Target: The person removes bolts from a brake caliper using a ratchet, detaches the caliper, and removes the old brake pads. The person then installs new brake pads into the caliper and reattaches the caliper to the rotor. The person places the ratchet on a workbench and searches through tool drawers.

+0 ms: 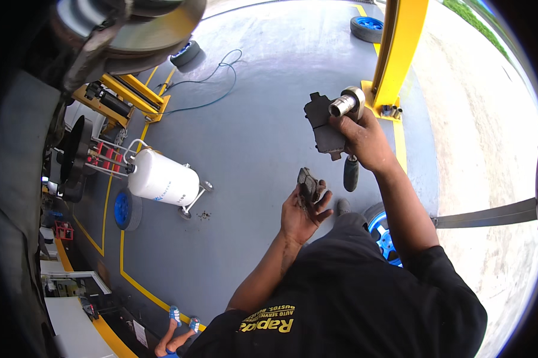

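Note:
My right hand (367,142) is closed around a ratchet wrench (351,174) and a dark flat brake pad (325,122) together. A shiny socket (340,106) sits on the ratchet's round head, and the dark handle hangs below the fist. The pad's broad face, with a groove across it, is turned up. Lower and to the left, my left hand (302,215) holds a second, dirty brake pad (308,184) between thumb and fingers, palm up. The two pads are apart. At the upper left is a bare brake disc (155,36), away from both hands.
A white wheeled tank (164,177) stands at left beside a blue-rimmed wheel (126,210). Yellow lift posts (400,53) rise at both sides. A hose (221,71) lies on the grey floor. Another person's feet (184,320) show at lower left. Another wheel (383,235) is near my leg.

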`<control>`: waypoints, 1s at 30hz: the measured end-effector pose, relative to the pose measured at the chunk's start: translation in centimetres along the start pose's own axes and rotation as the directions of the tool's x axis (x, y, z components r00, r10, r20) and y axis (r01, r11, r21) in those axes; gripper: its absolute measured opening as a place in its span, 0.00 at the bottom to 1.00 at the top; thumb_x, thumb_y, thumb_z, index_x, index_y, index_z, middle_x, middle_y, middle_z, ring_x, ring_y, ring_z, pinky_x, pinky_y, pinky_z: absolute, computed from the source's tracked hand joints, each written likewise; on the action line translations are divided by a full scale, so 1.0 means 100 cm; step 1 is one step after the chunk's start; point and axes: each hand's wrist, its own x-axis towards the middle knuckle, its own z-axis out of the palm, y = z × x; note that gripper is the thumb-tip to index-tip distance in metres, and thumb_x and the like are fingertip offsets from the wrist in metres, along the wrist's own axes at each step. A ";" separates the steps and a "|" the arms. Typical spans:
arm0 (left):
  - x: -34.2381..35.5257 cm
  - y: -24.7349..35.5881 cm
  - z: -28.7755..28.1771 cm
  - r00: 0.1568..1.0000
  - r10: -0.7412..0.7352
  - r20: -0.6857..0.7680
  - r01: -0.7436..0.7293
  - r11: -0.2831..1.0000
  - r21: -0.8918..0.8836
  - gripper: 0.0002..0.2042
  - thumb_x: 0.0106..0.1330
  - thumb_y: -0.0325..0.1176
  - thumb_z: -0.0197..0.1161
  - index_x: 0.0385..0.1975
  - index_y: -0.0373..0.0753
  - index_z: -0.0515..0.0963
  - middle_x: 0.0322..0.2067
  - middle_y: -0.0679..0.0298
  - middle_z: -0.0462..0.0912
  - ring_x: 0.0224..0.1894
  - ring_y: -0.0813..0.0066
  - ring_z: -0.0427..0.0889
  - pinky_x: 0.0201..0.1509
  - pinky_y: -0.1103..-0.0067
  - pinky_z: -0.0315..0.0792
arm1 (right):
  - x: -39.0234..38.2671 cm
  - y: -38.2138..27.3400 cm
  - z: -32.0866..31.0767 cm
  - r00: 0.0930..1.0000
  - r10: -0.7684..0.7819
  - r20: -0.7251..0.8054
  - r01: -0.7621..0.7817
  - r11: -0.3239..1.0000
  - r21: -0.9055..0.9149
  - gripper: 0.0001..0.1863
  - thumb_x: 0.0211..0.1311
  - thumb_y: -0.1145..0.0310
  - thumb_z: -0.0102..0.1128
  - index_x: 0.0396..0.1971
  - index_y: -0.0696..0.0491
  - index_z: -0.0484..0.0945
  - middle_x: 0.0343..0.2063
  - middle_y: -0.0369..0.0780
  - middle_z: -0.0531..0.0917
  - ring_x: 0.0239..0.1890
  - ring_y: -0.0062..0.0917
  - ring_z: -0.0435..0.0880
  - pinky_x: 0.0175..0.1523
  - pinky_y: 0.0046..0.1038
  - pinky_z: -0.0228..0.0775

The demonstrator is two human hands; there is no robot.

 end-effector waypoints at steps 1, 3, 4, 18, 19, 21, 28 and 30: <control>0.022 -0.010 -0.020 0.997 -0.064 0.034 0.060 0.992 0.111 0.21 0.79 0.50 0.40 0.49 0.41 0.76 0.48 0.57 0.80 0.53 0.60 0.82 0.44 0.55 0.84 | 0.012 0.032 -0.031 0.995 0.091 0.040 -0.088 0.992 -0.088 0.15 0.67 0.64 0.61 0.45 0.59 0.75 0.27 0.37 0.81 0.22 0.17 0.77 0.26 0.21 0.68; 0.067 -0.020 -0.046 0.973 -0.186 -0.135 0.222 0.907 0.358 0.21 0.79 0.50 0.39 0.51 0.41 0.74 0.45 0.59 0.80 0.47 0.65 0.84 0.37 0.62 0.86 | 0.037 0.092 -0.090 0.964 0.258 0.057 -0.260 0.965 0.023 0.16 0.67 0.63 0.62 0.47 0.59 0.76 0.28 0.37 0.82 0.24 0.17 0.78 0.27 0.20 0.68; 0.087 -0.026 -0.051 0.976 -0.186 -0.114 0.215 0.910 0.355 0.21 0.79 0.51 0.39 0.52 0.41 0.73 0.44 0.59 0.79 0.46 0.66 0.84 0.37 0.62 0.86 | 0.043 0.114 -0.118 0.945 0.325 0.033 -0.326 0.944 0.054 0.17 0.67 0.63 0.61 0.47 0.59 0.76 0.29 0.37 0.82 0.25 0.17 0.78 0.28 0.20 0.68; 0.255 -0.004 0.049 0.935 0.140 -0.326 0.046 0.864 0.502 0.21 0.78 0.55 0.42 0.51 0.46 0.73 0.42 0.67 0.83 0.44 0.71 0.82 0.24 0.83 0.62 | 0.167 0.122 -0.243 0.873 0.474 0.110 -0.479 0.877 0.021 0.18 0.63 0.61 0.62 0.46 0.58 0.74 0.25 0.36 0.80 0.19 0.17 0.77 0.21 0.19 0.67; 0.254 0.000 0.048 0.943 0.134 -0.306 0.035 0.871 0.489 0.21 0.78 0.55 0.42 0.50 0.46 0.73 0.41 0.67 0.83 0.44 0.72 0.82 0.23 0.84 0.60 | 0.167 0.121 -0.237 0.861 0.499 0.105 -0.502 0.865 0.013 0.19 0.63 0.61 0.62 0.46 0.58 0.74 0.25 0.36 0.79 0.19 0.17 0.76 0.22 0.19 0.66; 0.249 0.010 0.052 0.921 0.199 -0.334 0.017 0.838 0.545 0.20 0.78 0.55 0.43 0.50 0.45 0.73 0.39 0.67 0.83 0.42 0.73 0.83 0.23 0.85 0.59 | 0.164 0.115 -0.221 0.838 0.534 0.114 -0.537 0.843 -0.002 0.20 0.62 0.60 0.63 0.46 0.58 0.74 0.25 0.36 0.79 0.19 0.17 0.75 0.22 0.19 0.65; 0.229 0.055 0.157 0.902 0.382 -0.199 -0.029 0.513 0.858 0.22 0.77 0.52 0.50 0.56 0.40 0.71 0.34 0.64 0.83 0.30 0.74 0.87 0.14 0.88 0.57 | 0.168 0.040 -0.199 0.882 0.443 0.160 -0.435 0.896 -0.089 0.14 0.67 0.66 0.59 0.49 0.56 0.78 0.35 0.34 0.82 0.33 0.16 0.79 0.35 0.20 0.72; 0.219 0.065 0.201 0.907 0.393 -0.154 -0.008 0.381 0.924 0.22 0.76 0.51 0.50 0.56 0.37 0.72 0.32 0.63 0.83 0.28 0.73 0.87 0.13 0.89 0.58 | 0.176 0.005 -0.206 0.930 0.332 0.156 -0.332 0.943 -0.023 0.14 0.68 0.66 0.59 0.49 0.56 0.78 0.35 0.35 0.82 0.34 0.16 0.80 0.37 0.22 0.73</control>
